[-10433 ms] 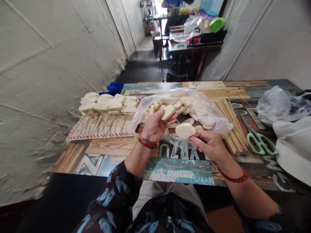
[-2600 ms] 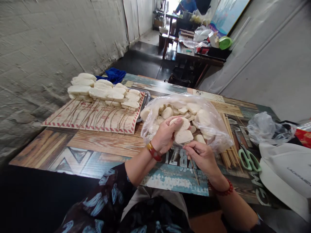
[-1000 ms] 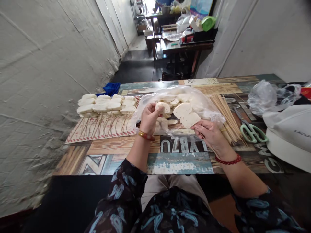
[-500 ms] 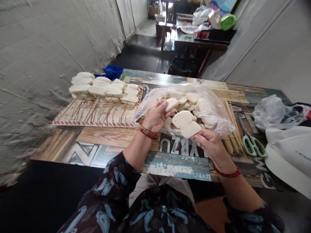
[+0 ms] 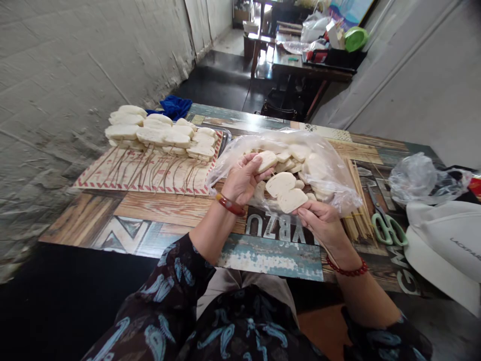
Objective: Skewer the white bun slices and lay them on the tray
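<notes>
My left hand [image 5: 246,179] pinches a pale oval bun slice [image 5: 266,161] between thumb and fingers, over an opened clear plastic bag [image 5: 231,150]. My right hand [image 5: 321,220] is closed at the near edge of two overlapping bun slices [image 5: 291,201], which appear threaded on a thin wooden skewer; part of the stick shows below the palm. Many loose bun slices [image 5: 298,152] lie in the bag behind both hands. To the left, skewered bun slices [image 5: 161,134] are piled in rows, their sticks pointing toward me over red-edged paper [image 5: 112,175].
Right of the bag lie a bundle of wooden skewers [image 5: 356,225], green-handled scissors [image 5: 389,228], a crumpled plastic bag [image 5: 415,175] and a white cap [image 5: 447,250]. A blue cloth [image 5: 175,107] rests at the far left edge. Behind stands another cluttered table [image 5: 289,62].
The view has shifted slightly. Both hands keep nearly the same pose, with the left still on its single slice and the right still on the skewered pair.
</notes>
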The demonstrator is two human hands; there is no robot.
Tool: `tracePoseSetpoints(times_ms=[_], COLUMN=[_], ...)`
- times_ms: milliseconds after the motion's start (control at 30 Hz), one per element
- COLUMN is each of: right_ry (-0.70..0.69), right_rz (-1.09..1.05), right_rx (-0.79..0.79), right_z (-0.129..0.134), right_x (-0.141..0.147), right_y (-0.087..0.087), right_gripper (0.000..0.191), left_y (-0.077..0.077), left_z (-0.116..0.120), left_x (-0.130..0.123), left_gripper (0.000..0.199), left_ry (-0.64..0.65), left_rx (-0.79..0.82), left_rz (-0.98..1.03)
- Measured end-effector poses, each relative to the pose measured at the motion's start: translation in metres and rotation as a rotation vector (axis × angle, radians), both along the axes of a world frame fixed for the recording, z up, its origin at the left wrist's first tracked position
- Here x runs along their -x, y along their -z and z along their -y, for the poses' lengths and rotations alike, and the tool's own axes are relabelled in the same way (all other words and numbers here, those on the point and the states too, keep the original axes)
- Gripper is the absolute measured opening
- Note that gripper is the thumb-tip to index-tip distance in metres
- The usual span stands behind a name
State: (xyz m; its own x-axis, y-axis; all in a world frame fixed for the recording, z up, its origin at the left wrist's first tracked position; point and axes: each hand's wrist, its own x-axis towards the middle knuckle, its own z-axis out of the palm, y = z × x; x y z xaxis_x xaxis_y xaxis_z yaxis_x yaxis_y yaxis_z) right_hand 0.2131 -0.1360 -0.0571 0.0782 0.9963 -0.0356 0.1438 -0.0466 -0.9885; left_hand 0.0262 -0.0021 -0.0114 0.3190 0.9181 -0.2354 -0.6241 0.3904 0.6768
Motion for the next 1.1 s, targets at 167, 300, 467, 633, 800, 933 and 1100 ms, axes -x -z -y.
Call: tracePoseSetpoints(times_ms=[167,300,467,633,800,933,1100], right_ry=[0.012,0.019,0.032,0.051,0.045,0.055,0.076], right_rz=[-0.001,-0.011,-0.045,-0.051,-0.052,-0.032,-0.010], right_rx=[0.010,0.016,0.023,0.044,0.021,-0.014,-0.029], right_z=[-0.0006,-0.0009,-0.0014,-0.0011,-0.0009,-0.0022,-0.0042], right_x=[0.0017,0.0018,0.0035,0.0055,0.0055,0.0059,0.0080], right_y=[0.0002,-0.0001,-0.0012,-0.0023,-0.0019,-0.0001,0.0026], right_gripper=[0.024,0.023,0.022,0.023,0.024,0.023,0.022], left_y=[0.0025,0.0022,0.0023,0.0033,0.0046,0.0067,0.0090], left_z=[-0.0006,-0.0002,0.0006,0.0015,0.0028,0.0037,0.0040], left_x=[-0.0002,-0.0006,0.0000,-0.0005,-0.0026,-0.0029,-0.0043], left_gripper=[0.021,0.023,0.027,0.029,0.023,0.023,0.030], left_ry=[-0.005,-0.001,-0.009,-0.007,-0.002,-0.004,-0.010], left_rx=[-0.021,-0.006,-0.005,-0.036,-0.049,-0.064,-0.091], left_rz=[-0.005,-0.007,-0.001,0.005,-0.011,-0.014,-0.026])
